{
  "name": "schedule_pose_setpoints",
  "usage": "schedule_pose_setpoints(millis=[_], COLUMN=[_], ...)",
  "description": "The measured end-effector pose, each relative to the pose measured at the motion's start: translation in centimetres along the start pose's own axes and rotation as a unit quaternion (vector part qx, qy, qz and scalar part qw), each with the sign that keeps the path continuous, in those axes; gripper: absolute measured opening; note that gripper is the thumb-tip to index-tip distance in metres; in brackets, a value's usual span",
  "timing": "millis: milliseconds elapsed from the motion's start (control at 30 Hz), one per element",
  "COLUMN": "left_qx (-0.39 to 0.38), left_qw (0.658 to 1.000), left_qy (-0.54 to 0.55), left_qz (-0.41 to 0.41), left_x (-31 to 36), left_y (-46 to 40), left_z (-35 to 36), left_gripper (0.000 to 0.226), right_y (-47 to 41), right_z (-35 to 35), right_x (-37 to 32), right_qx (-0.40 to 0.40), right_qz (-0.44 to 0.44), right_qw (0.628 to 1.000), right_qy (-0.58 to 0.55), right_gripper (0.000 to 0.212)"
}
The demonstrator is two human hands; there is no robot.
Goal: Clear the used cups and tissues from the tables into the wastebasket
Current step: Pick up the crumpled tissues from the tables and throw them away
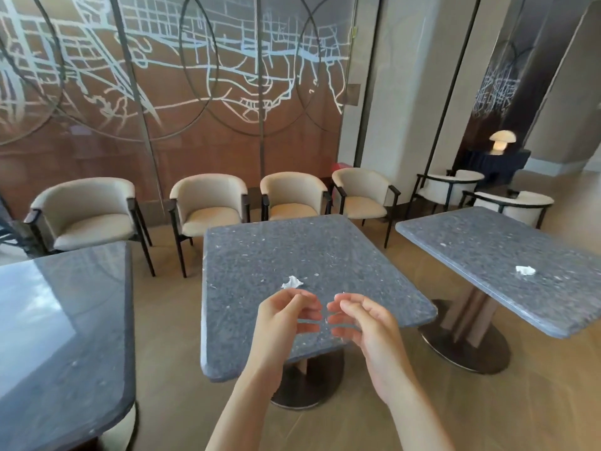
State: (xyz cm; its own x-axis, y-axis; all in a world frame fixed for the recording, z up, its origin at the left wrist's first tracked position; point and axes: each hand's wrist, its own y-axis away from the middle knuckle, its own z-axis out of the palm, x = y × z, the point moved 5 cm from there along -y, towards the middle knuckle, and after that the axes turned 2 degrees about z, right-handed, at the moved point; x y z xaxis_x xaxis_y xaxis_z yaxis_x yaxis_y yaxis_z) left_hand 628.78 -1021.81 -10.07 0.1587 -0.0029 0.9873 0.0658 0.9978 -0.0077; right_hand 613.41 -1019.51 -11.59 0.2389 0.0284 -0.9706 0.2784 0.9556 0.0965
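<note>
A small crumpled white tissue (291, 282) lies on the middle grey stone table (260, 255), just beyond my fingertips. A second crumpled tissue (525, 270) lies on the right-hand table (487, 236). My left hand (286, 315) and my right hand (357, 323) hover side by side over the near part of the middle table. Their palms face each other and the fingers are loosely curled, with nothing in either hand. Neither hand touches the tissue. No cup and no wastebasket is in view.
A third, glossy dark table (65, 320) stands at the left. Several beige armchairs (208, 206) line the wall behind the tables, and two white ones (514, 206) stand behind the right table. Wooden floor runs between the table pedestals (309, 382).
</note>
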Motion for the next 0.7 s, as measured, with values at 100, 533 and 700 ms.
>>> schedule_pose_setpoints(millis=[100,533,700], left_qx=[-0.012,-0.021,-0.037], left_qw=[0.999,0.963,0.944], left_qy=[0.002,-0.071,-0.163], left_qz=[-0.046,-0.259,-0.284], left_x=[-2.2,-17.5,-24.4], left_y=[-9.2,-33.9,-39.7], left_z=[-0.2,-0.6,-0.2], left_gripper=[0.021,0.014,0.010], right_y=[-8.6,-32.7,-39.6], right_z=[1.3,-1.2,-5.1], right_x=[1.7,13.2,19.5], right_qx=[0.032,0.149,0.173], right_qz=[0.050,0.187,0.238], right_qw=[0.998,0.969,0.943], right_qy=[-0.010,0.054,0.152], right_gripper=[0.013,0.013,0.026])
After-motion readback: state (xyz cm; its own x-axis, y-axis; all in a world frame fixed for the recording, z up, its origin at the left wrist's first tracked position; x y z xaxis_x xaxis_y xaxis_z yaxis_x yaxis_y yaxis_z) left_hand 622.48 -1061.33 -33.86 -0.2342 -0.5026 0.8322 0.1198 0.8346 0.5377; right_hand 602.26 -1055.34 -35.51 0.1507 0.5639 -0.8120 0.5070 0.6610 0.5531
